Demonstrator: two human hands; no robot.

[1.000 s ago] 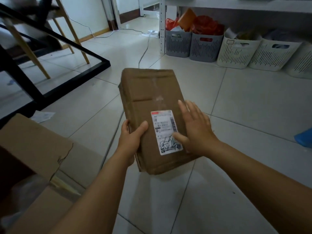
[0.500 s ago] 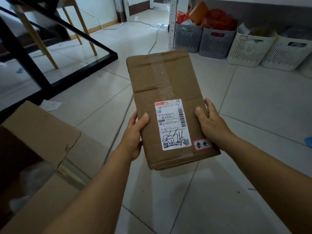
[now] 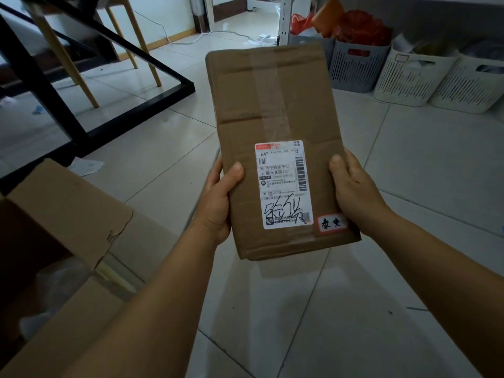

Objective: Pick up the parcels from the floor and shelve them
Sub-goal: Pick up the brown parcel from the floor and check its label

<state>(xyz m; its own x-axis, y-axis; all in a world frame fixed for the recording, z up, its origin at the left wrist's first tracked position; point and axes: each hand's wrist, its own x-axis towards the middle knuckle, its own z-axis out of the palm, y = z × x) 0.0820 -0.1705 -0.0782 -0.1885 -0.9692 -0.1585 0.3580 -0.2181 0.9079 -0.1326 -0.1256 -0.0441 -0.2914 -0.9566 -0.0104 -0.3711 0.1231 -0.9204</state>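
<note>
A flat brown cardboard parcel (image 3: 275, 110) is held in the air above the tiled floor, its white shipping label and a small red-edged sticker facing me. My left hand (image 3: 218, 203) grips its lower left edge, thumb on top. My right hand (image 3: 354, 192) grips the lower right edge, thumb on the face. The fingers under the parcel are hidden. A white shelf post (image 3: 285, 20) stands at the top, behind the parcel.
An open cardboard box (image 3: 62, 214) sits at lower left. Grey baskets (image 3: 357, 66) and white baskets (image 3: 409, 77) line the floor under the shelf at upper right. A black table frame (image 3: 51, 105) and wooden chair legs (image 3: 141, 42) stand at upper left. A cable runs across the tiles.
The parcel has come up and closer to me, turning its label toward the camera. My right hand has shifted from lying flat on the label to gripping the right edge.
</note>
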